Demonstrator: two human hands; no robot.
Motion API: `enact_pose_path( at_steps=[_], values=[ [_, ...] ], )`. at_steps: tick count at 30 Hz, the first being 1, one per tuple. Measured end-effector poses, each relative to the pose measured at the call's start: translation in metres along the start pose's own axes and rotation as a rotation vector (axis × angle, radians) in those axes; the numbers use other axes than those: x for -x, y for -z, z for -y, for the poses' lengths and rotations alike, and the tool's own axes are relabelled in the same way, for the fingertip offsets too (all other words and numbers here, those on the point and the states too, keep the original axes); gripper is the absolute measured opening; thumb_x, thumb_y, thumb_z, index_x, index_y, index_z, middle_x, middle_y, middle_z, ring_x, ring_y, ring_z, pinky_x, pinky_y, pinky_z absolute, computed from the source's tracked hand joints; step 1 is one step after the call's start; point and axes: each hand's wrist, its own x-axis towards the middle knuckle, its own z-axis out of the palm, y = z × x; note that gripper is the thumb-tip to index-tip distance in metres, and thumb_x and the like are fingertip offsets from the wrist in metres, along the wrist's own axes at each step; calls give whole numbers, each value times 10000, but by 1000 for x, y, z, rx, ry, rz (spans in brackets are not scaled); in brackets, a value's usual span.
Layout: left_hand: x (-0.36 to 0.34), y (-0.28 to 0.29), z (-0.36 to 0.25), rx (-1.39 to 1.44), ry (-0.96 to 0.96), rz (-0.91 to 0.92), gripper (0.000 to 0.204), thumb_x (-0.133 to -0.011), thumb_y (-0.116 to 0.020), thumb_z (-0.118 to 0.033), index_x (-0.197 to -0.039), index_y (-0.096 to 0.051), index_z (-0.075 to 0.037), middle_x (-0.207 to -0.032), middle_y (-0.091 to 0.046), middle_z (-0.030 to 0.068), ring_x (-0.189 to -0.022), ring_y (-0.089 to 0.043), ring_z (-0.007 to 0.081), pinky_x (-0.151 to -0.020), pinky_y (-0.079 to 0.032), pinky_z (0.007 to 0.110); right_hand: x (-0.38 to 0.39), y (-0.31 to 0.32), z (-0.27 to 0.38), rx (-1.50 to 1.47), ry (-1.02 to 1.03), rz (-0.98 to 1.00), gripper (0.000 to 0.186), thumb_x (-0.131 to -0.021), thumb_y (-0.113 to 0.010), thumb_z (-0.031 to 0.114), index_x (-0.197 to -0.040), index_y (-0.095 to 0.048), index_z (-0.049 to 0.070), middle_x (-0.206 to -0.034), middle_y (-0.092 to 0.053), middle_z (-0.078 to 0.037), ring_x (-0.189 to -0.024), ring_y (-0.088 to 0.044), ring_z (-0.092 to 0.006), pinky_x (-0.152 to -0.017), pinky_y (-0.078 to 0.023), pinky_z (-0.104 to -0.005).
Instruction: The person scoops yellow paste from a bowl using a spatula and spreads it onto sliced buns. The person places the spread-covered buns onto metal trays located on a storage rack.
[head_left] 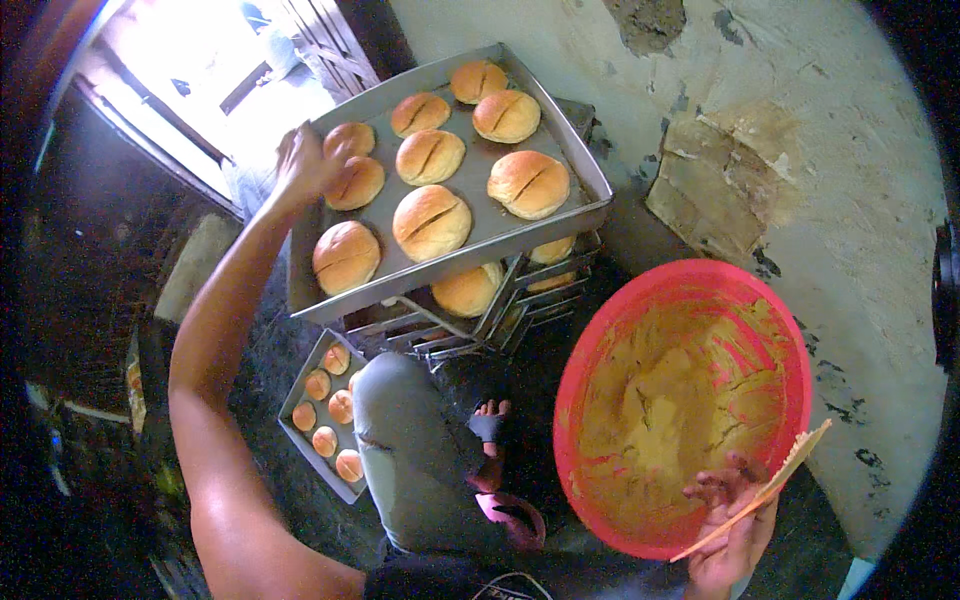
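My left hand (pixel 308 165) is at the left edge of a metal baking tray (pixel 480 247), against the nearest split round buns (pixel 355 183). Its fingers are blurred, and whether they grip a bun or the rim is unclear. More golden buns (pixel 431 223), each with a slit across the top, sit on the tray. In my right hand (pixel 735 530) is a flat orange spatula (pixel 765 492) with paste along its upper end. That hand is over the near rim of a pink-red basin (pixel 570 400), whose inside is smeared with thick brown-yellow paste (pixel 650 420).
The tray rests on a metal rack (pixel 510 310) with more buns (pixel 468 290) under it. A smaller tray of buns (pixel 341 406) lies on the floor beside my knee (pixel 410 440). A stained, peeling wall (pixel 860 200) stands at right; a bright doorway (pixel 215 75) opens at upper left.
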Motion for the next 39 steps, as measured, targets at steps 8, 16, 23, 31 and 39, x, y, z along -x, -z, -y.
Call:
enact_pose_path(
  at_steps=[8, 16, 23, 31, 39],
  values=[
    [118, -10, 105, 1245, 726, 745, 240, -835, -547, -291, -902, -608, -69, -772, -625, 80, -565, -594, 235, -494, -495, 414, 8, -14, -8, -106, 145, 170, 268, -992, -467, 267, -1128, -480, 36, -1340, -461, -203, -1018, -571, -278, -824, -510, -389],
    [240, 38, 205, 1392, 815, 438, 307, -919, -582, -317, -1030, -670, -45, -919, -689, 70, -751, -639, 210, -718, -518, 356, 23, -16, -10, 17, 138, 123, 420, -1016, -417, 295, -1337, -419, 24, -1390, -468, -136, -1088, -545, -216, -883, -478, -363],
    [458, 104, 370, 1049, 1008, 334, 473, -929, -542, -470, -1038, -667, -26, -844, -645, 59, -694, -610, 180, -610, -488, 351, 20, 1, -12, 49, 118, -2, 450, -1030, -377, 309, -1360, -395, 4, -1395, -459, -135, -1141, -519, -233, -957, -447, -374],
    [599, -33, 322, 513, 1398, -117, 491, -841, -635, -359, -855, -651, 132, -777, -684, 234, -769, -671, 282, -686, -484, 467, 5, -7, -15, 167, 288, 135, 480, -1036, -362, 314, -1363, -371, -38, -1292, -471, -198, -1148, -509, -271, -928, -488, -392],
    [600, -140, 201, 511, 1894, -272, 505, -875, -560, -390, -993, -670, 89, -1011, -663, 294, -974, -649, 407, -860, -495, 464, 1, -15, -18, 109, 380, 228, 488, -1034, -377, 324, -1366, -370, -33, -1330, -458, -193, -1154, -511, -275, -945, -482, -410]
  ],
)
